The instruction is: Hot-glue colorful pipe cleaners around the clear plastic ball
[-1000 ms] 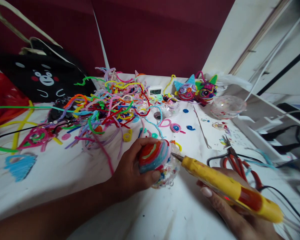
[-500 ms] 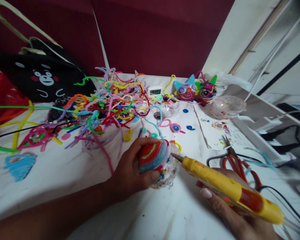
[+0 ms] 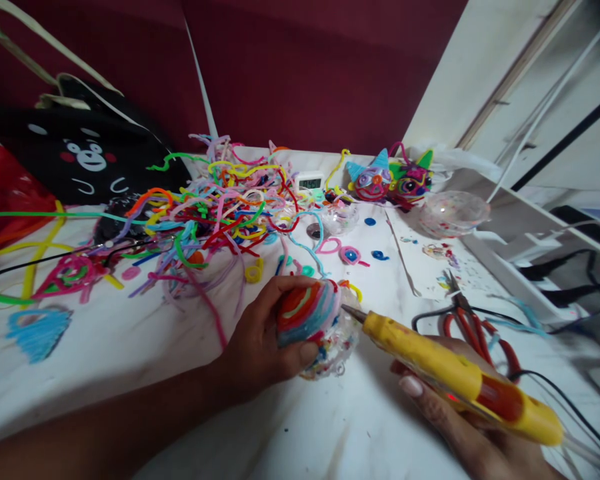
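a: report grip state, nearest items first.

b: my right hand (image 3: 460, 417) is closed around the yellow glue gun (image 3: 460, 380); its nozzle tip touches the ball's right side. my left hand (image 3: 260, 343) is wrapped around the clear ball (image 3: 325, 333), held just above the white table (image 3: 105, 360).

a: coverage?

b: coiled pipe cleaner strips (image 3: 307, 310) cover the upper left part. the lower right part shows bare plastic, so i judge the wrapping partly done.

a: farther out?

b: red scissors (image 3: 475, 327) lie right of the gun. beyond, a loose pipe cleaner pile (image 3: 215, 207), an uncovered clear ball (image 3: 455, 213) and two finished figures (image 3: 393, 179).
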The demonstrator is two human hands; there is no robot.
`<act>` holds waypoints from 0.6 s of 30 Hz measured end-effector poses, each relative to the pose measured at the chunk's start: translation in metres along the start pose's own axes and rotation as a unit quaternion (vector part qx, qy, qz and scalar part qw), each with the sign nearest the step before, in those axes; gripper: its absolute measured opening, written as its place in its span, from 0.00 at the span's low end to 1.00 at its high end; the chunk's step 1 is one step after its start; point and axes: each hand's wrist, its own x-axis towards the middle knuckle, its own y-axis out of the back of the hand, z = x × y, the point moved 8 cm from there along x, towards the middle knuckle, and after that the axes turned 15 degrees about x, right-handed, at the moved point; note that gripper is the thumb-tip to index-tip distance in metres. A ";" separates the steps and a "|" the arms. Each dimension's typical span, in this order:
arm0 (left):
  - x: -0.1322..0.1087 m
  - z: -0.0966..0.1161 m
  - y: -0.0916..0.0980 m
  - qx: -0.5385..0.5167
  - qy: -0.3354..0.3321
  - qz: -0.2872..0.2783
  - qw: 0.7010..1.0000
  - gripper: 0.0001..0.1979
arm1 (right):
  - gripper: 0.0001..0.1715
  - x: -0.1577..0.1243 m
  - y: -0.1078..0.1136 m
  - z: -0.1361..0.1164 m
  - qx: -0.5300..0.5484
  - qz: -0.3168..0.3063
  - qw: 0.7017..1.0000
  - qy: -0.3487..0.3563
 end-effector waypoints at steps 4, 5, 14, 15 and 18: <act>0.000 0.000 0.000 0.009 -0.003 0.000 1.000 0.28 | 0.14 -0.004 -0.004 0.002 -0.029 -0.059 0.998 0.009; 0.000 0.000 0.000 0.011 -0.003 0.000 1.000 0.28 | 0.15 -0.005 -0.005 0.001 -0.028 -0.066 0.997 0.016; 0.002 -0.002 0.001 0.013 0.006 0.003 1.000 0.28 | 0.25 -0.006 -0.010 0.001 0.023 -0.093 0.995 0.016; 0.002 -0.002 0.001 0.011 0.005 0.002 1.000 0.28 | 0.24 -0.007 -0.009 0.004 0.027 -0.087 0.996 0.007; 0.000 0.000 0.000 0.006 0.001 0.001 1.000 0.28 | 0.22 -0.010 -0.007 0.014 0.032 -0.075 0.997 -0.017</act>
